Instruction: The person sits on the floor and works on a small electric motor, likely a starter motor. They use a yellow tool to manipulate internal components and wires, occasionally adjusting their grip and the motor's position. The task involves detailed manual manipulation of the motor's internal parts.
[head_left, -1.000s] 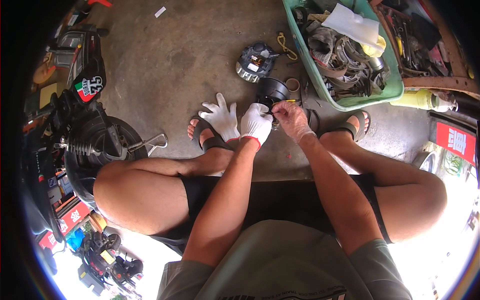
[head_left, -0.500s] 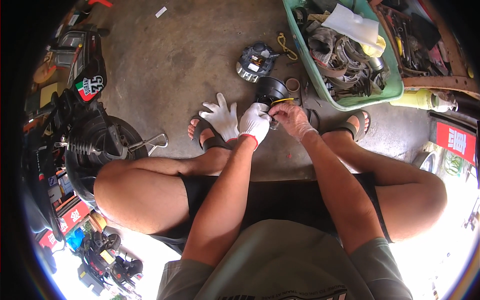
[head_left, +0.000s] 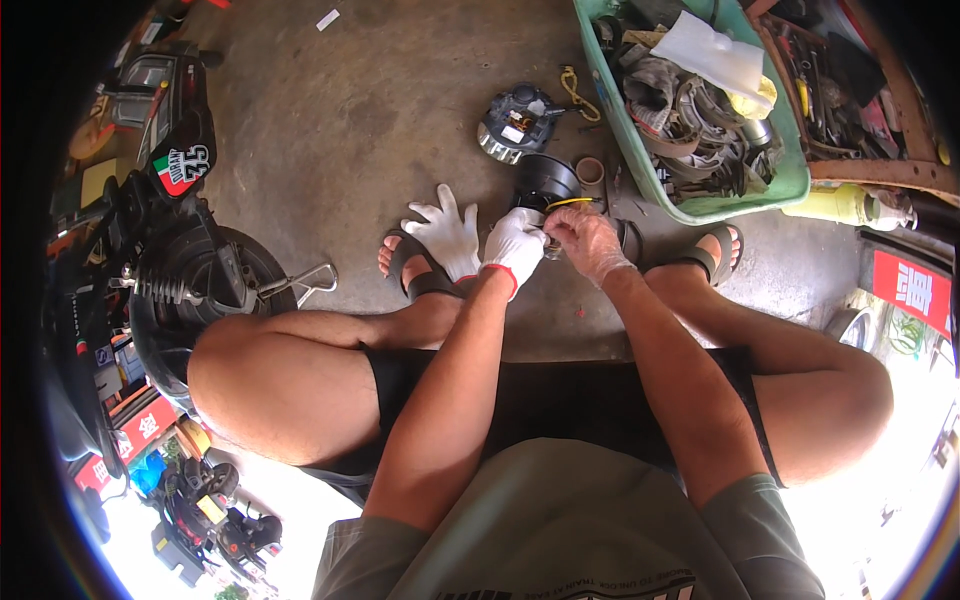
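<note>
My left hand [head_left: 515, 244], in a white knit glove with a red cuff, is closed near a black cylindrical part [head_left: 548, 180] on the floor. Thin clear plastic covers my right hand [head_left: 588, 242], whose fingers are pinched together and meet the left fingertips. What the fingers hold between them is too small and hidden to make out. A yellow strip [head_left: 572, 201] runs just above the right fingers. Beyond the cylinder sits a dark round part [head_left: 515, 124] with a silver ribbed rim. A brown ring [head_left: 590, 170] lies beside the cylinder.
A green tub [head_left: 690, 212] full of used metal parts stands at the far right, beside a tool rack [head_left: 880, 175]. An empty white glove [head_left: 447, 235] lies by my left foot. A motorcycle wheel [head_left: 205, 290] with a metal stand is at left.
The whole view has shifted slightly. Both hands stay together at the black cylinder, with only small movement of the fingers.
</note>
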